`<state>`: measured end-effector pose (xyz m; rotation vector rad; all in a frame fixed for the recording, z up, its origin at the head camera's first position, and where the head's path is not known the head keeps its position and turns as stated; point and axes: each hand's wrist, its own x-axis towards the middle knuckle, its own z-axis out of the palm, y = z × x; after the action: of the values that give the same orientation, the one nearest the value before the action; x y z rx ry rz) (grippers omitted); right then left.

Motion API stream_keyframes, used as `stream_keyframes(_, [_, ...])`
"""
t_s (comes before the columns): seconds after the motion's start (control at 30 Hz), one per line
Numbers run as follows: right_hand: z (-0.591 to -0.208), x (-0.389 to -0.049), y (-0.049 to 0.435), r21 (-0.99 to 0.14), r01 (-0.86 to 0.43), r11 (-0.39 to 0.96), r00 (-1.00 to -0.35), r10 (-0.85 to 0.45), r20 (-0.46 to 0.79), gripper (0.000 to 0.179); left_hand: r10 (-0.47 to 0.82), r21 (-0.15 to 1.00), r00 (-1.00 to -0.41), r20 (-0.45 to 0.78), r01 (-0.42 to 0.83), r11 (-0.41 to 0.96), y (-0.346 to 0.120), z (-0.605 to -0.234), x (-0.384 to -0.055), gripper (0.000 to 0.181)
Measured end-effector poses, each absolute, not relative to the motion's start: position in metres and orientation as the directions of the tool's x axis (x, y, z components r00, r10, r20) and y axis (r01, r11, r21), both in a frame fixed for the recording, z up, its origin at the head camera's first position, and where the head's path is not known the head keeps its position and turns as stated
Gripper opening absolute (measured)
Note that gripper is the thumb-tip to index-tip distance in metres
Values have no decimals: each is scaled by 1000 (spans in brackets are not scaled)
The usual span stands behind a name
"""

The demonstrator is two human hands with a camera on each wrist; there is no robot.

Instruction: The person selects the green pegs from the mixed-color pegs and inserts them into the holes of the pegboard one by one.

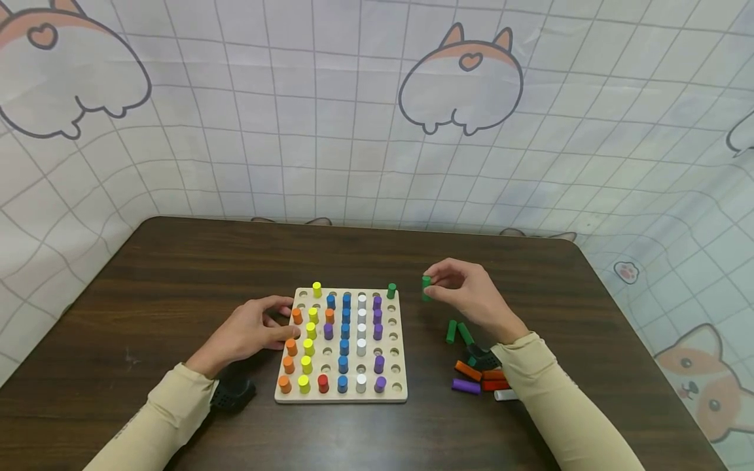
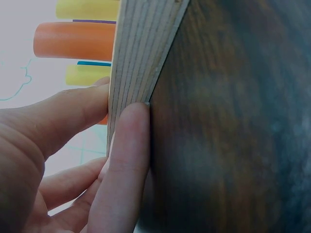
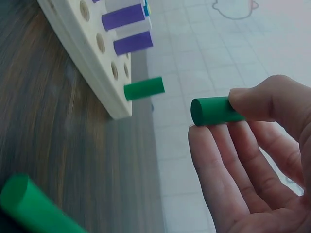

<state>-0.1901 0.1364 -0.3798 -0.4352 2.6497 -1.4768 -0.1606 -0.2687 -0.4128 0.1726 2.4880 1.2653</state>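
Observation:
A pale wooden pegboard (image 1: 359,396) lies on the table with orange, yellow, blue, white, purple and other pegs standing in its holes. At its left edge, my left hand (image 1: 252,330) holds the board; in the left wrist view the thumb (image 2: 73,114) reaches over the top face and a finger (image 2: 127,150) lies against the layered side. My right hand (image 1: 471,294) pinches a green peg (image 3: 216,111) upright between thumb and fingers, above the table to the right of the board. One green peg (image 1: 391,290) stands in the far right corner hole.
Loose green pegs (image 1: 451,331) lie under the right hand. Nearer me are an orange peg (image 1: 468,371), a purple peg (image 1: 466,386), red pegs (image 1: 493,385) and a white peg (image 1: 505,395), partly beside the right sleeve. A patterned cloth (image 1: 353,163) hangs behind the table.

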Motion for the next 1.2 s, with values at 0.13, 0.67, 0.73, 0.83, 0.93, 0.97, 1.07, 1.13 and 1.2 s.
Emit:
stream_keyframes(0.13, [-379,-192,127,-849,-214,483,-956,-282,80,23,258,804,-933,-250,-52,593,-268,-413,-161,73])
stream_keyframes(0.67, [-384,-196,98,-865,-215,453,-953,-292,83,23,256,804,-934,-248,-51,592,-270,-415,-161,74])
stream_keyframes(0.73, [-387,-196,98,-865,-211,455,-953,-294,78,22,256,801,-935,-246,-47,597,-270,-414,-161,74])
stream_keyframes(0.83, [-391,-195,97,-868,-201,453,-953,-294,67,21,252,798,-935,-248,-49,601,-270,-414,-161,74])
stream_keyframes(0.93, [-396,-197,97,-869,-208,449,-949,-307,68,21,250,795,-936,-248,-49,604,-269,-414,-161,74])
stream_keyframes(0.97, [-398,-197,96,-870,-211,446,-947,-313,70,21,249,796,-936,-248,-50,603,-269,-414,-161,74])
stream_keyframes(1.07, [-401,-198,95,-870,-218,442,-943,-324,72,21,248,795,-937,-246,-49,605,-270,-414,-160,74])
stream_keyframes(1.13, [-402,-198,94,-870,-217,442,-943,-326,70,21,250,796,-936,-246,-48,604,-270,-414,-160,73])
stream_keyframes(1.2, [-403,-197,93,-867,-215,449,-943,-327,65,21,252,797,-935,-249,-50,602,-270,-414,-161,74])
